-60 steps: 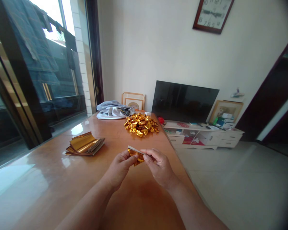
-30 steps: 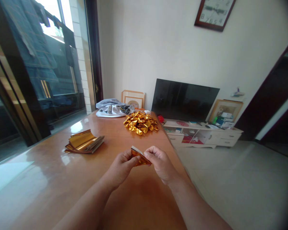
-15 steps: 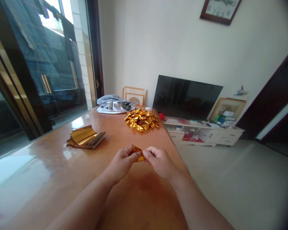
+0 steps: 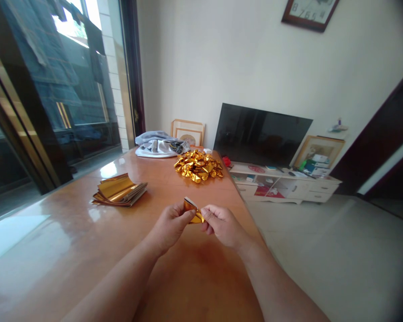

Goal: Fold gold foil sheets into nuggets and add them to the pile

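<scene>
A small piece of gold foil paper (image 4: 197,218), partly folded, is held between both hands above the wooden table (image 4: 201,277). My left hand (image 4: 171,223) pinches its left side, thumb on top. At the right end, my right hand (image 4: 222,223) grips a corner between thumb and fingers. A pale inner edge shows at the paper's top; its underside is hidden by my fingers. Farther up the table lies a heap of folded gold foil pieces (image 4: 199,167). To the left rests a stack of flat gold foil sheets (image 4: 119,191).
Crumpled grey-white cloth (image 4: 159,145) lies at the table's far end, with picture frames (image 4: 188,129) behind. Past the table's right edge stand a low white cabinet (image 4: 309,188) and a black television (image 4: 262,136). A glass sliding door (image 4: 53,98) is on the left.
The foil paper has tilted, and its pale upper edge now shows more. My right fingers have shifted slightly on its right corner. The heap and stack are unchanged.
</scene>
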A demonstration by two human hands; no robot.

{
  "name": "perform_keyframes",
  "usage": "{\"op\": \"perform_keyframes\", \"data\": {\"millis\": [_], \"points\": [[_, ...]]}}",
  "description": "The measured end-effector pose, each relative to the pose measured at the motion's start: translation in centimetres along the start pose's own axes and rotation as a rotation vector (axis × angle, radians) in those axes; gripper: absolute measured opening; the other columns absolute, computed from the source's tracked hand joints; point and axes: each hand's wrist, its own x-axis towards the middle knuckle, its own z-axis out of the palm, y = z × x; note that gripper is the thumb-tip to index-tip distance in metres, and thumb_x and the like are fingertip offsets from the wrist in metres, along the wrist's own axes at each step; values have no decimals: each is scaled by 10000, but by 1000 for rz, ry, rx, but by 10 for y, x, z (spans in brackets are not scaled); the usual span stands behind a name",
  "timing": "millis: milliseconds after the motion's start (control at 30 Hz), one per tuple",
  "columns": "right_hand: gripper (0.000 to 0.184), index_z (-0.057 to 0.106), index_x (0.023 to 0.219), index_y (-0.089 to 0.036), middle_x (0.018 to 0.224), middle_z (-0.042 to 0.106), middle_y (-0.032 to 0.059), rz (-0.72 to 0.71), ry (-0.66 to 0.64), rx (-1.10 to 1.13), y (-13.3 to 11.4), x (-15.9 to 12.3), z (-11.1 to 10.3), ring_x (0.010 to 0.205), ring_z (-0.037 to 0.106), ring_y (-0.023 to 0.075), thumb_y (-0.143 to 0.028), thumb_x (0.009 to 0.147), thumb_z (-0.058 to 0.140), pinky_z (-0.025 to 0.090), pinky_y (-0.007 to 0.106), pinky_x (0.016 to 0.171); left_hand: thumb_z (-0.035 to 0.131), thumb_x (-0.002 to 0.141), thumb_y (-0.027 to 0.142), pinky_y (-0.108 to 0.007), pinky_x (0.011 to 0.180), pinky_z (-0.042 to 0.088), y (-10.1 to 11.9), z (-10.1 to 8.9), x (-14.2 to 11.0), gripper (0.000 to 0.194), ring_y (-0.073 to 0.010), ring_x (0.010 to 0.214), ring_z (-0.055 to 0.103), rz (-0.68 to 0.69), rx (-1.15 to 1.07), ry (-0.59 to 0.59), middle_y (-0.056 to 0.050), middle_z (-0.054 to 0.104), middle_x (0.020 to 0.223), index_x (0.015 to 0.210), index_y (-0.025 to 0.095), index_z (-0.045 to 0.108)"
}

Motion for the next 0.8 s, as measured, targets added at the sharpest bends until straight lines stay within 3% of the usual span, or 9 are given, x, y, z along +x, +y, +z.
{"op": "perform_keyframes", "data": {"millis": [167, 367, 500, 667, 800], "points": [[427, 622, 859, -164, 715, 649, 22, 58, -8, 99, -2, 1, -1, 599, 573, 118, -540, 973, 455, 453, 235, 585, 614, 883, 323, -308, 830, 477, 1, -1, 0, 188, -198, 820, 634, 36, 48, -3, -35, 712, 827, 868, 168, 719], [329, 639, 928, -178, 755, 652, 12, 45, -7, -31, -3, 0, 1, 638, 577, 123, -483, 953, 517, 452, 242, 600, 625, 872, 307, -278, 779, 458, -5, -3, 2, 162, -177, 784, 604, 38, 94, 41, -24, 697, 804, 836, 164, 694], [306, 607, 841, -189, 709, 611, -8, -13, 18, -113, 0, 0, 1, 620, 544, 120, -448, 965, 500, 420, 236, 572, 628, 866, 307, -270, 771, 447, -5, -2, 1, 168, -170, 778, 597, 11, 59, 38, -29, 694, 801, 818, 156, 683], [304, 577, 797, -191, 672, 582, -19, 23, -14, -99, -2, -1, -2, 595, 510, 113, -422, 972, 485, 395, 230, 557, 637, 848, 297, -259, 739, 441, 0, 0, -1, 154, -164, 781, 580, -23, 29, 50, -25, 681, 796, 813, 151, 670], [294, 568, 780, -189, 641, 575, -25, 63, -48, -58, -7, -2, -4, 561, 478, 102, -406, 966, 498, 377, 227, 554, 605, 843, 271, -256, 702, 421, 2, -2, -2, 132, -146, 720, 542, 4, 49, 127, -5, 641, 750, 806, 157, 660]]}}
